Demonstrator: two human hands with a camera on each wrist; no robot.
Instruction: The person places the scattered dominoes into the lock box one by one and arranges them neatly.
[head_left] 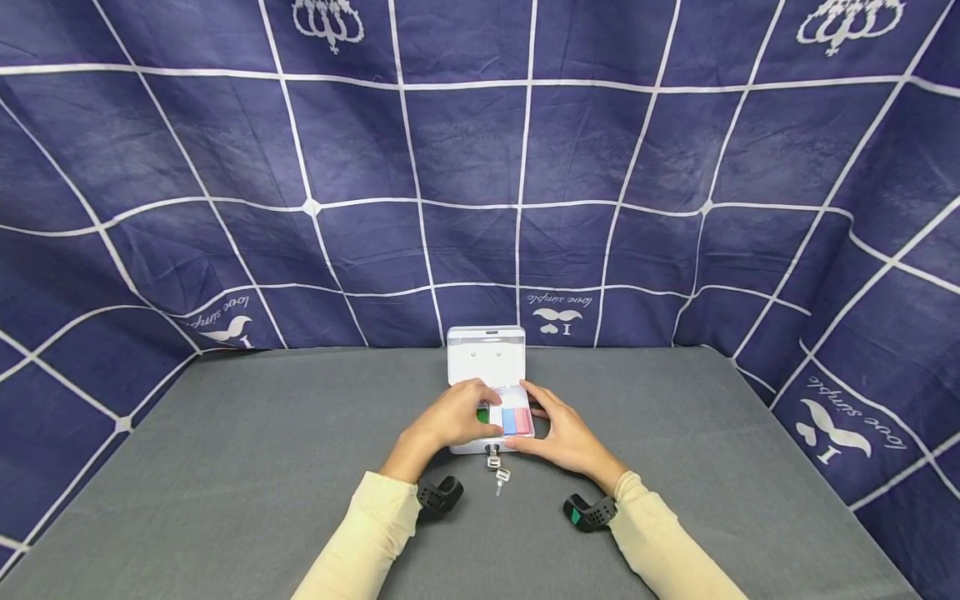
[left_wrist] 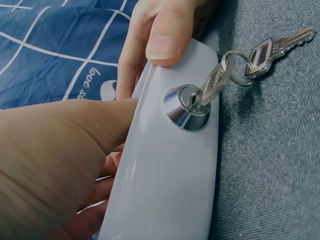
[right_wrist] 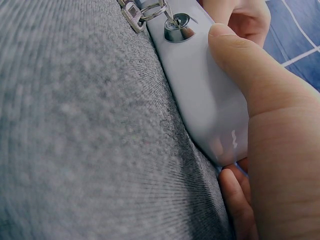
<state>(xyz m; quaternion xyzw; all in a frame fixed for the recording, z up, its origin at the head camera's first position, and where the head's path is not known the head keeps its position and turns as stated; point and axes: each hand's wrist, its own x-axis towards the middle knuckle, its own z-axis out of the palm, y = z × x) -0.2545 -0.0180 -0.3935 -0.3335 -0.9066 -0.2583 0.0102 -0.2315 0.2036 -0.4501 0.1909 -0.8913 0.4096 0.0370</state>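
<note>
A white metal lock box (head_left: 468, 447) stands with its lid (head_left: 486, 357) raised. A silver key sits in the front lock (left_wrist: 187, 107), and a second key (left_wrist: 280, 50) hangs from its ring. My left hand (head_left: 453, 412) reaches over the front wall into the box, thumb and fingers apart around something white; whether they pinch it is unclear. Blue (head_left: 510, 422) and pink (head_left: 523, 421) flat pieces lie inside, with a bit of green (head_left: 482, 414) by the left fingers. My right hand (head_left: 562, 427) grips the box's right side, thumb on the front, fingers around the side.
The box stands on a grey cloth-covered table (head_left: 262, 458). Behind it hangs a navy curtain (head_left: 465, 150) with white grid lines, which also closes in both sides. Black bands (head_left: 440, 497) are on both wrists.
</note>
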